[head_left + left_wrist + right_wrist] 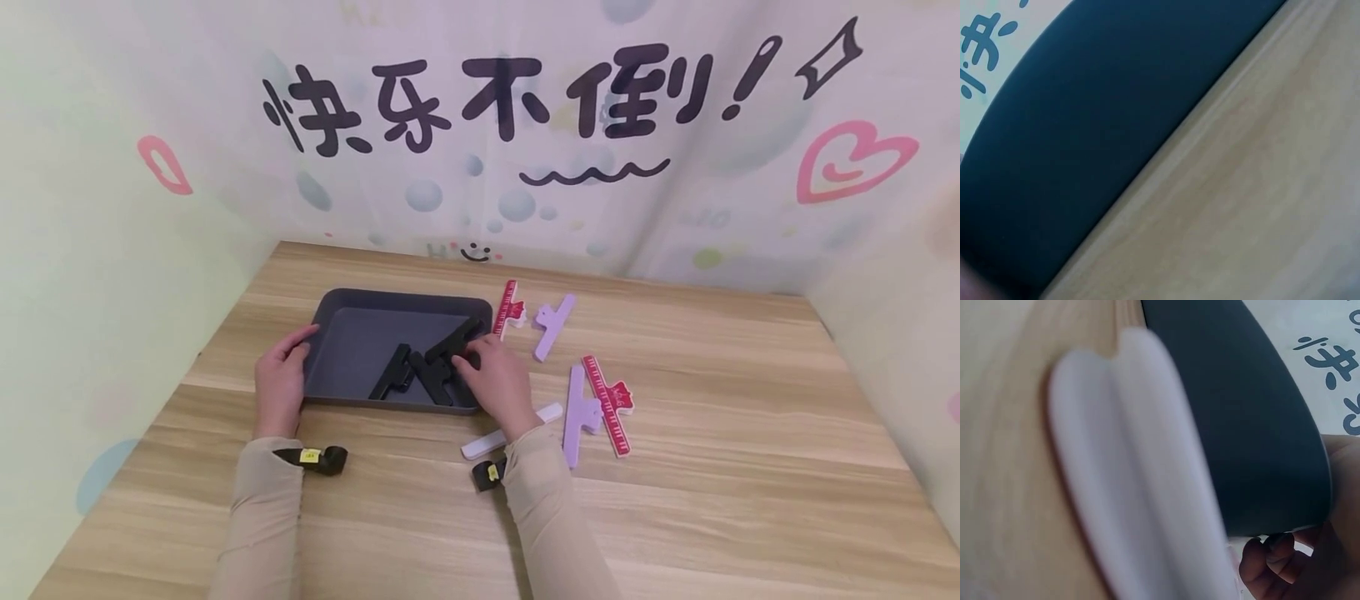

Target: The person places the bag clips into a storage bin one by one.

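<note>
A dark grey rectangular tray (397, 406) lies on the wooden table with three black clips (390, 371) toward its right side. At the tray's left end, my left hand (279, 379) grips the side wall near the rim. My right hand (498, 379) holds the right end, thumb over the rim beside the black clips and fingers (1260, 569) curled outside the wall. Below my right wrist lies a white clip (510, 432), which appears large and blurred in the right wrist view. The left wrist view shows mainly the tray's outer wall (1104, 112).
Right of the tray, a red clip with a ruler-like pattern (506, 308) and a purple clip (553, 327) lie toward the back. Nearer are another purple clip (574, 417) and a second red clip (611, 408). A printed cloth (480, 208) hangs behind the table.
</note>
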Tool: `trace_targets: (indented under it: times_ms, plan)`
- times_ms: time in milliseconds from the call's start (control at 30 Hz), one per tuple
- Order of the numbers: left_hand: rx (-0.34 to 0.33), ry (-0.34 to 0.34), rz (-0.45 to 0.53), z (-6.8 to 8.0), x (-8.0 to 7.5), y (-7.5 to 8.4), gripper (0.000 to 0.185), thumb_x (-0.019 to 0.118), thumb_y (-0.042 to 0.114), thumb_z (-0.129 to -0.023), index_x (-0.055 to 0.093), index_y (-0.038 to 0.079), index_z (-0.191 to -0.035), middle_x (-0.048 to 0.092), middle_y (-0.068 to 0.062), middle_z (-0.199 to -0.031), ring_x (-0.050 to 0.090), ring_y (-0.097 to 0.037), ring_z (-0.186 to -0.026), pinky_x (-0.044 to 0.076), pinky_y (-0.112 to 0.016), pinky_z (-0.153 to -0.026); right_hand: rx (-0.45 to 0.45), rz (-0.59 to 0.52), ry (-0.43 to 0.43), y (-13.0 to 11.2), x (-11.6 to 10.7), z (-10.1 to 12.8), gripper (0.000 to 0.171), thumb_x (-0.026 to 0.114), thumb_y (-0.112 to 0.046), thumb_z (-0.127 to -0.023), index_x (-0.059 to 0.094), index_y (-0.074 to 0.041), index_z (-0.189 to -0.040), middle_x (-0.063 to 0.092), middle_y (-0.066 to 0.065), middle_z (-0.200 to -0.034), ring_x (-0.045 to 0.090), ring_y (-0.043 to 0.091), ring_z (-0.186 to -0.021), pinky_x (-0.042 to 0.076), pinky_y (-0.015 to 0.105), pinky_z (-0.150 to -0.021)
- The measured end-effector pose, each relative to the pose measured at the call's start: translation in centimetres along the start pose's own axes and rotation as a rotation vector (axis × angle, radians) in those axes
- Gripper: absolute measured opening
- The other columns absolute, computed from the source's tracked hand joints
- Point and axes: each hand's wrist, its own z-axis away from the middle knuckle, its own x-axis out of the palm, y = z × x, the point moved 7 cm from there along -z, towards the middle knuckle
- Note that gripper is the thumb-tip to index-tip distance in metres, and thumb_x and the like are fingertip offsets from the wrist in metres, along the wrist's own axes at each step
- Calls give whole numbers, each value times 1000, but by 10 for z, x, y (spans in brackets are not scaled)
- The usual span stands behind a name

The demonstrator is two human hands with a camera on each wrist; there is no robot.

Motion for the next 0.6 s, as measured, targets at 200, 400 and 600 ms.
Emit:
trace_targets:
  times_ms: [200,400,600]
  plan:
    - [15,8,7,0,-2,2,28,44,17,-93,63,19,-114,53,4,-124,42,-7,-117,31,-28,-99,-13,-10,-37,-1,1,-1,33,58,-41,-83,64,-14,-102,55,2,-109,55,18,-94,46,35,-82]
    - [13,9,-1,0,-2,4,28,43,18,-94,62,20,-115,52,4,-125,41,-8,-118,31,-29,-99,-22,-43,-53,0,1,-2,34,56,-40,-85,64,-13,-105,54,2,-111,54,18,-96,45,35,-84]
    - [15,11,4,1,-2,4,28,44,16,-93,62,18,-116,52,2,-126,42,-10,-118,31,-30,-99,-14,-86,-55,2,1,-2,33,56,-37,-86,63,-14,-108,55,2,-113,53,19,-101,43,36,-88]
